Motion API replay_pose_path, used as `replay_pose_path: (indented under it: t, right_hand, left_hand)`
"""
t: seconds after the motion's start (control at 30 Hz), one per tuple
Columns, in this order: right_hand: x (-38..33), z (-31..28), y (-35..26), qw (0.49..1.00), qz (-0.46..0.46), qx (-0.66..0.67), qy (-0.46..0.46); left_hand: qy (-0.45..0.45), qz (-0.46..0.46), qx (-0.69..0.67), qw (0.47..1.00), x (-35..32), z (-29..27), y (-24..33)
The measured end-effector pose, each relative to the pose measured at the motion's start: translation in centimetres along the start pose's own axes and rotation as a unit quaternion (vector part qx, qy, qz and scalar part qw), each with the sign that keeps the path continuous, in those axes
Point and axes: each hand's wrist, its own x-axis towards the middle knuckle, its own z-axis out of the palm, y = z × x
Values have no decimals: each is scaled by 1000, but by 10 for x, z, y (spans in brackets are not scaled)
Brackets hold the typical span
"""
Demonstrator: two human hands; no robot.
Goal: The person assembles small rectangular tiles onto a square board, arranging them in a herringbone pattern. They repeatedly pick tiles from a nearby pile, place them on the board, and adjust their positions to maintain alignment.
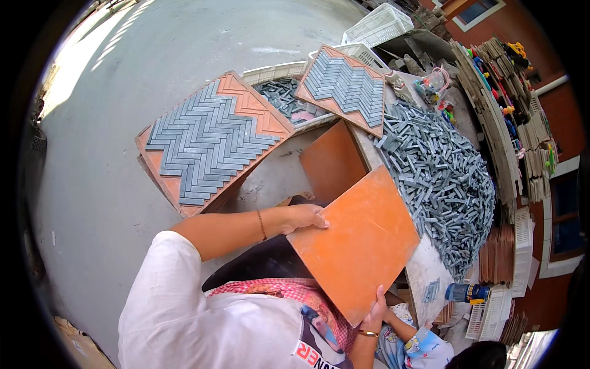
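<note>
I hold a flat, square orange board (pixel 356 240) tilted in front of my body, with its plain face toward me. My left hand (pixel 307 218) grips the board's left corner, thumb on top and fingers behind. At the near right corner, my right hand (pixel 373 311) closes on the edge; its other fingers are hidden beneath. Left of the board, a stack topped by an orange mould tray (pixel 270 117) carries grey strip tiles (pixel 209 138) in a herringbone pattern. Another herringbone-filled tray (pixel 304 92) rests farther off, by the table.
A big heap of loose grey strip tiles (pixel 439 184) covers the table (pixel 424 264) on the right. White crates (pixel 378 24) and a tile-filled crate (pixel 276 75) stand behind. A blue bottle (pixel 458 292) sits near a co-worker's patterned sleeve (pixel 424 350). Stacked boards (pixel 498 252) line the right.
</note>
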Motion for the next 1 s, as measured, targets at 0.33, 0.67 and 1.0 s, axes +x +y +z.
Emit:
replay_pose_path:
  t: [0.33, 0.67, 1.0]
  right_hand:
    - [-29, 45, -64, 995, 33, -96, -12]
    - [17, -9, 20, 997, -55, -57, -11]
    - [97, -10, -37, 998, -32, 54, -14]
  left_hand:
    - [73, -60, 17, 995, 15, 28, 40]
    - [-41, 48, 61, 996, 34, -43, -22]
    - [-8, -114, 45, 992, 154, -26, 65]
